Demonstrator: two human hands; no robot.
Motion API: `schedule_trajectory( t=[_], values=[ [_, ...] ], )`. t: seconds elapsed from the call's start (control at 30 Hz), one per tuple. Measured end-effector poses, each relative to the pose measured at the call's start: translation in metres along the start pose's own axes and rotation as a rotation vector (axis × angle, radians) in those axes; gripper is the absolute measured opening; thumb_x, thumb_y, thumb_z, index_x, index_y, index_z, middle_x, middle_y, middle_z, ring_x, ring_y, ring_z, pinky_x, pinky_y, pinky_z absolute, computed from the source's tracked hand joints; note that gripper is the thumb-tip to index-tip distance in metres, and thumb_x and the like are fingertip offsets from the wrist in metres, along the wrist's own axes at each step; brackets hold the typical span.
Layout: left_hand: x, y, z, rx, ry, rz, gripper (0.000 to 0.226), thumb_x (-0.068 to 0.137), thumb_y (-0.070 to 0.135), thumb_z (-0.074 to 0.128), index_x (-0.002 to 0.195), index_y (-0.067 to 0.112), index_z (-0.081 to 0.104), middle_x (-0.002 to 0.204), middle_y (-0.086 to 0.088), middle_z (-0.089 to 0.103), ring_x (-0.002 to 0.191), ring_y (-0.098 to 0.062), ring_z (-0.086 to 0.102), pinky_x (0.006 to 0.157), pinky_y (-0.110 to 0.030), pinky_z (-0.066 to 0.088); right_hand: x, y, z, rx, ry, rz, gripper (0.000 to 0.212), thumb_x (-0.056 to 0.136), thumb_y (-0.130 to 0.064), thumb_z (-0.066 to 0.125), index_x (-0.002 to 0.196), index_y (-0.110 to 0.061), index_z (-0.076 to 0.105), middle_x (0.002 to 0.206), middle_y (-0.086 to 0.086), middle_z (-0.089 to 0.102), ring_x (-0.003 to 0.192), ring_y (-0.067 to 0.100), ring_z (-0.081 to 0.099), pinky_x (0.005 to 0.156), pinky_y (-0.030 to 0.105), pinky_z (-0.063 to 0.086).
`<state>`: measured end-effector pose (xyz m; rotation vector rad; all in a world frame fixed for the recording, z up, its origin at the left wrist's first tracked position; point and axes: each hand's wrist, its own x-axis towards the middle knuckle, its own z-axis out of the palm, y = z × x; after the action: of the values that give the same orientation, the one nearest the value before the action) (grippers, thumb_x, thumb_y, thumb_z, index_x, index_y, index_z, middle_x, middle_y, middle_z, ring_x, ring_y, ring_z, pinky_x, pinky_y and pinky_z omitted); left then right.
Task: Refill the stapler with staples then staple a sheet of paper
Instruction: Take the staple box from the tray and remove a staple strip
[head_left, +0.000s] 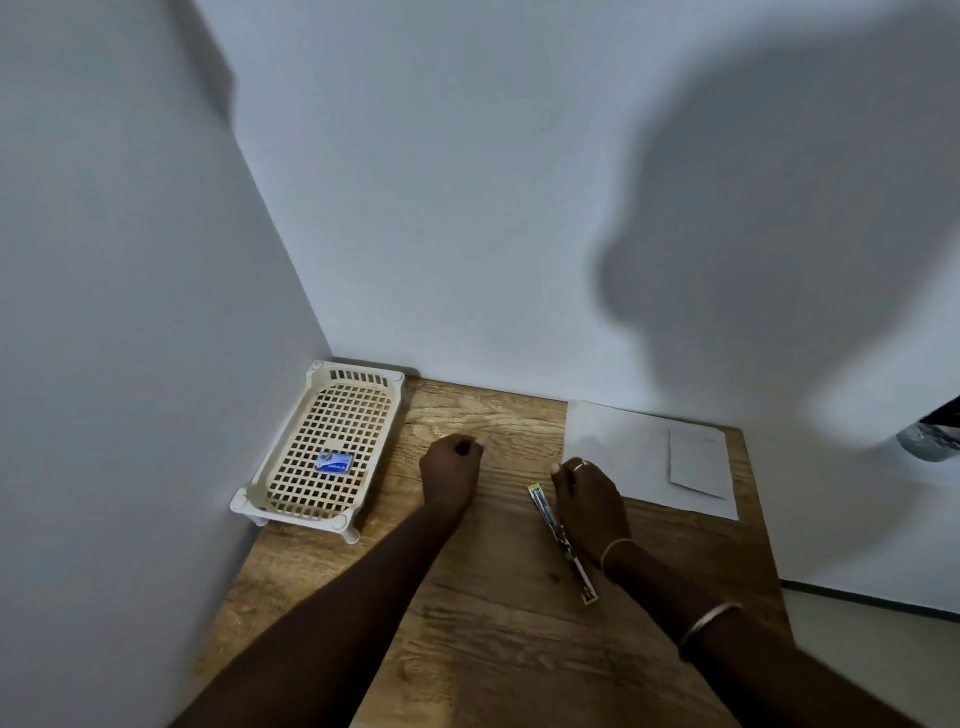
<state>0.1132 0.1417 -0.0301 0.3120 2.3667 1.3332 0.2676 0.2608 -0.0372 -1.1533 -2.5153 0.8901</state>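
My left hand (451, 470) rests on the wooden table (498, 623) as a closed fist with nothing in it. To its right, my right hand (587, 499) lies on the table with its fingers curled in. A long, slim stapler (563, 543) with a black-and-white pattern and yellow ends lies flat along that hand's left side, not held. A small blue box of staples (334, 462) sits inside the cream basket tray (270, 470) at the far left. A white sheet of paper (623, 457) lies at the back right, just beyond my right hand, with a smaller paper (698, 460) on top.
The table stands in a corner, with white walls close on the left and behind. The basket tray is pushed into that corner. The table's right edge runs just past the paper, with the floor below. A dark object (935, 434) shows at the right frame edge.
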Motion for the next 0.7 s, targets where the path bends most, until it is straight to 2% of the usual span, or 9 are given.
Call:
schedule_trajectory(
  t=[0.07, 0.13, 0.23, 0.33, 0.47, 0.57, 0.7],
  values=[
    [0.010, 0.002, -0.021, 0.048, 0.053, 0.075, 0.025, 0.097, 0.024, 0.067, 0.113, 0.008, 0.078, 0.107, -0.010, 0.080, 0.103, -0.025, 0.073, 0.094, -0.037, 0.057, 0.017, -0.019, 0.002, -0.018, -0.042, -0.083, 0.034, 0.102, -0.037, 0.047, 0.075, -0.018, 0.054, 0.075, 0.001, 0.057, 0.073, 0.021, 0.057, 0.065, 0.036, 0.045],
    [0.018, 0.001, -0.041, 0.113, 0.113, 0.141, 0.026, 0.098, 0.022, 0.067, 0.119, 0.010, 0.076, 0.113, -0.008, 0.078, 0.107, -0.021, 0.072, 0.090, -0.024, 0.048, 0.032, -0.040, 0.009, -0.068, -0.099, -0.172, 0.028, 0.100, -0.035, 0.049, 0.080, -0.017, 0.059, 0.080, 0.002, 0.061, 0.079, 0.023, 0.060, 0.068, 0.035, 0.046],
    [0.028, -0.006, -0.066, 0.162, 0.212, 0.185, 0.027, 0.096, 0.014, 0.068, 0.122, 0.009, 0.075, 0.115, -0.008, 0.078, 0.107, -0.020, 0.072, 0.090, -0.017, 0.042, 0.050, -0.071, 0.029, -0.079, -0.156, -0.274, 0.022, 0.099, -0.031, 0.055, 0.104, -0.014, 0.068, 0.101, 0.006, 0.069, 0.096, 0.025, 0.066, 0.082, 0.034, 0.051],
    [0.036, -0.016, -0.092, 0.158, 0.276, 0.190, 0.030, 0.095, 0.006, 0.066, 0.124, 0.005, 0.073, 0.120, -0.011, 0.076, 0.111, -0.023, 0.071, 0.096, -0.021, 0.045, 0.061, -0.104, 0.051, -0.042, -0.207, -0.335, 0.034, 0.098, -0.028, 0.060, 0.127, -0.012, 0.065, 0.121, 0.008, 0.069, 0.112, 0.025, 0.065, 0.097, 0.034, 0.050],
    [0.047, -0.036, -0.127, 0.198, 0.358, 0.130, 0.036, 0.095, 0.006, 0.064, 0.130, 0.008, 0.071, 0.129, -0.009, 0.072, 0.119, -0.024, 0.067, 0.105, -0.029, 0.044, 0.070, -0.147, 0.083, -0.051, -0.258, -0.422, 0.036, 0.096, -0.026, 0.063, 0.130, -0.013, 0.064, 0.127, 0.008, 0.068, 0.117, 0.026, 0.063, 0.102, 0.035, 0.048],
    [0.052, -0.053, -0.145, 0.208, 0.366, 0.071, 0.037, 0.095, 0.003, 0.060, 0.131, 0.007, 0.069, 0.133, -0.012, 0.069, 0.124, -0.028, 0.063, 0.112, -0.036, 0.043, 0.069, -0.174, 0.104, -0.057, -0.272, -0.477, 0.035, 0.093, -0.024, 0.066, 0.126, -0.013, 0.066, 0.122, 0.009, 0.070, 0.113, 0.027, 0.065, 0.097, 0.034, 0.051],
    [0.054, -0.070, -0.159, 0.185, 0.363, -0.042, 0.041, 0.091, 0.000, 0.061, 0.130, 0.010, 0.069, 0.133, -0.011, 0.069, 0.122, -0.026, 0.064, 0.103, -0.025, 0.042, 0.062, -0.198, 0.131, -0.060, -0.328, -0.509, 0.038, 0.091, -0.023, 0.068, 0.127, -0.013, 0.065, 0.127, 0.010, 0.068, 0.118, 0.028, 0.062, 0.100, 0.035, 0.049]
  ],
)
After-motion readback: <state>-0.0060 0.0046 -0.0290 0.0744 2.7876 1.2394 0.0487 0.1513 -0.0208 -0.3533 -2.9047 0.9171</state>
